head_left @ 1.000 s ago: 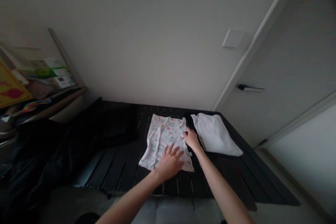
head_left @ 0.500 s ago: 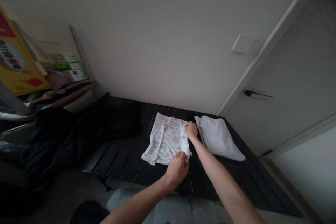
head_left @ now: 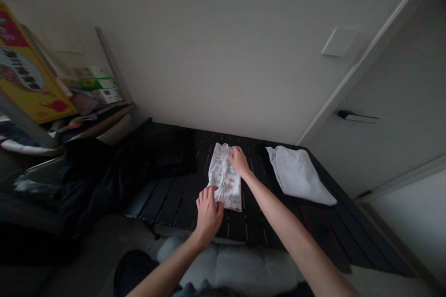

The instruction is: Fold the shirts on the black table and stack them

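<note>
A small white baby garment point(head_left: 226, 181) with a colourful print lies on the black slatted table, folded into a narrow strip with its sides meeting near the middle. At its near left corner is my left hand point(head_left: 209, 211), fingers apart, the tips touching the cloth. My right hand point(head_left: 239, 162) is at the far right part of the garment, its fingers bent and closed on the fabric near the top. Some of the cloth's upper right edge is hidden beneath that hand.
To the right, a folded white cloth point(head_left: 296, 174) lies on dark fabric. Black cloth point(head_left: 163, 153) covers the left part of the slatted table point(head_left: 174, 202). A yellow box point(head_left: 38, 79) stands at far left. Behind are a wall and a door with a handle point(head_left: 357, 116); a grey cushion point(head_left: 240, 264) is in front.
The garment was spread wider; its right side is now folded over toward the middle. Both hands have moved left with it, and my left hand has loosened its fingers.
</note>
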{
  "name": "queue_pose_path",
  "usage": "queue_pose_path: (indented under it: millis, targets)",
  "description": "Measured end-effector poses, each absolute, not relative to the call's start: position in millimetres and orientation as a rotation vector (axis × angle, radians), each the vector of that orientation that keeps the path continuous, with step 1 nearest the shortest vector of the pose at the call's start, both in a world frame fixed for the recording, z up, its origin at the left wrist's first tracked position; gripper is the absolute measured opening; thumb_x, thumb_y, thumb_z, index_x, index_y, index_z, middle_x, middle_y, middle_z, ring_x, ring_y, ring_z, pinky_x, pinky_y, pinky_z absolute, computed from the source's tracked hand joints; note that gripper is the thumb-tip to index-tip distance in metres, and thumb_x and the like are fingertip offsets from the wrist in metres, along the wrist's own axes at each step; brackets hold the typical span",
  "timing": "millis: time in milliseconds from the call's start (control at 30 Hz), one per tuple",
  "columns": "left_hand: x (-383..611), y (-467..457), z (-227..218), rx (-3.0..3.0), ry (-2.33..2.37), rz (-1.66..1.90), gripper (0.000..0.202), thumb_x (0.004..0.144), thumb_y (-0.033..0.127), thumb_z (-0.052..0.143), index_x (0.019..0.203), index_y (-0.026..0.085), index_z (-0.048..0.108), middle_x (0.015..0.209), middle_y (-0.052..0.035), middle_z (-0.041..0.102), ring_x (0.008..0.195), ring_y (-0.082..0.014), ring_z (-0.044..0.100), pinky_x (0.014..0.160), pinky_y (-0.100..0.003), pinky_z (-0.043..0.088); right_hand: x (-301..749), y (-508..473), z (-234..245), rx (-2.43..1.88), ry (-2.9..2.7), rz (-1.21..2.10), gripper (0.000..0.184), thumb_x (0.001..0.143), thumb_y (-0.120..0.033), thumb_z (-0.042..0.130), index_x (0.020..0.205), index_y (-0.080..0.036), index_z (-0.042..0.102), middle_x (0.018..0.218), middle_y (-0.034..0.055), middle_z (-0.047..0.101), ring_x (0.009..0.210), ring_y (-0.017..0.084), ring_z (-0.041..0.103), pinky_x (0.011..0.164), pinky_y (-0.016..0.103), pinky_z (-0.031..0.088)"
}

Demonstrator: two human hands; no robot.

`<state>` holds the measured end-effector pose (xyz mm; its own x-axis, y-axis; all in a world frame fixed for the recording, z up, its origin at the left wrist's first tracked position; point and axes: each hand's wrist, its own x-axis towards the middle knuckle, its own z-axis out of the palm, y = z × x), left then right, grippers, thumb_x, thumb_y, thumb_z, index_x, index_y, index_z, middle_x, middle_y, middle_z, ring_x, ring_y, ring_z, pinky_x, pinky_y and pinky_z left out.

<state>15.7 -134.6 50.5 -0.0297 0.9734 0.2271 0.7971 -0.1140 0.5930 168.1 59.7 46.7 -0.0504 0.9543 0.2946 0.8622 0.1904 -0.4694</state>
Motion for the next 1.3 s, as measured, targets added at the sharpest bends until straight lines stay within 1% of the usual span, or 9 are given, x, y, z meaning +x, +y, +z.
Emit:
queue_pose_path:
  millis: [167, 367, 533, 667, 867, 967, 1100, 1233, 1300]
  targets:
    - [-32.5, -119.7, 38.1, 2.266, 1.689, 0.725, 0.057, 0.074, -0.001, 0.038, 0.123, 0.022, 0.056, 0.134, -0.0051, 0.053, 0.127, -0.0226, 0.040, 0.102, -0.039, 0.034, 198.3, -2.9, 36.9, -1.426, -2.169, 0.361, 0.038, 0.082, -0.006, 0.044, 0.113, -0.018, 0.064, 0.121, 0.0082, 0.061, 0.117, 0.017, 0.053, 0.104, 0.031, 0.039]
    - [-75.6, -96.2, 40.4, 2.498, 1.453, 0.420, 0.056, 0.078, 0.001, 0.042, 0.120, 0.029, 0.063, 0.138, -0.0015, 0.053, 0.132, -0.0259, 0.035, 0.105, -0.046, 0.032, 221.0, -79.6, 40.9, -1.059, -2.509, 0.440, 0.042, 0.078, -0.008, 0.051, 0.115, -0.021, 0.065, 0.128, 0.0075, 0.058, 0.126, 0.020, 0.045, 0.108, 0.038, 0.035]
    - [-84.8, -97.3, 52.5, 2.563, 1.321, 0.317, 0.048, 0.081, 0.012, 0.052, 0.124, 0.034, 0.061, 0.140, -0.0011, 0.051, 0.134, -0.0282, 0.033, 0.107, -0.049, 0.029, 225.3, -106.0, 41.9, -1.039, -2.622, 0.466, 0.045, 0.079, -0.022, 0.061, 0.124, -0.022, 0.060, 0.133, 0.0086, 0.055, 0.127, 0.024, 0.044, 0.106, 0.041, 0.038]
    - [-87.8, -104.1, 50.7, 2.557, 1.234, 0.312, 0.047, 0.081, 0.028, 0.064, 0.127, 0.034, 0.057, 0.136, -0.0033, 0.052, 0.131, -0.0280, 0.036, 0.106, -0.047, 0.031, 224.0, -109.3, 30.0, -1.074, -2.619, 0.343, 0.037, 0.086, -0.012, 0.048, 0.117, -0.022, 0.064, 0.130, 0.0075, 0.058, 0.122, 0.021, 0.050, 0.102, 0.040, 0.040]
    - [-84.6, -118.2, 49.3, 2.563, 1.238, 0.380, 0.026, 0.086, 0.018, 0.055, 0.107, 0.028, 0.067, 0.123, -0.0046, 0.058, 0.124, -0.0235, 0.042, 0.105, -0.042, 0.031, 221.1, -117.6, 32.5, -1.075, -2.639, 0.250, 0.031, 0.081, -0.004, 0.047, 0.100, -0.018, 0.067, 0.108, 0.0101, 0.068, 0.105, 0.022, 0.059, 0.092, 0.038, 0.044]
    - [-79.7, -128.8, 65.5, 2.563, 1.138, 0.360, 0.024, 0.078, 0.012, 0.059, 0.096, 0.026, 0.068, 0.126, -0.0035, 0.056, 0.127, -0.0248, 0.038, 0.107, -0.042, 0.028, 221.1, -125.6, 50.1, -1.082, -2.661, 0.428, 0.029, 0.079, -0.003, 0.046, 0.092, -0.018, 0.066, 0.093, 0.0071, 0.069, 0.094, 0.021, 0.061, 0.087, 0.034, 0.045]
    - [-70.5, -128.8, 101.8, 2.512, 0.967, 0.311, 0.021, 0.071, 0.013, 0.062, 0.086, 0.026, 0.068, 0.122, 0.0001, 0.058, 0.126, -0.0234, 0.038, 0.107, -0.037, 0.029, 223.7, -122.0, 82.4, -1.021, -2.618, 0.814, 0.030, 0.074, -0.002, 0.047, 0.086, -0.021, 0.067, 0.087, 0.0020, 0.069, 0.085, 0.016, 0.062, 0.080, 0.025, 0.045]
    - [-53.7, -84.9, 132.9, 2.495, 1.074, 0.460, 0.011, 0.075, 0.019, 0.062, 0.083, 0.023, 0.067, 0.119, -0.0012, 0.060, 0.123, -0.0229, 0.041, 0.105, -0.037, 0.030, 230.3, -76.0, 114.5, -1.095, -2.465, 0.961, 0.024, 0.075, -0.007, 0.049, 0.083, -0.018, 0.069, 0.079, 0.0000, 0.067, 0.075, 0.014, 0.061, 0.073, 0.023, 0.045]
    - [-43.3, -51.9, 138.6, 2.422, 1.287, 0.621, 0.011, 0.081, 0.023, 0.058, 0.087, 0.021, 0.068, 0.120, -0.0044, 0.059, 0.122, -0.0241, 0.042, 0.103, -0.039, 0.032, 233.8, -42.7, 125.4, -1.188, -2.206, 0.946, 0.021, 0.081, -0.016, 0.050, 0.091, -0.017, 0.068, 0.085, 0.0019, 0.069, 0.082, 0.015, 0.063, 0.076, 0.024, 0.047]
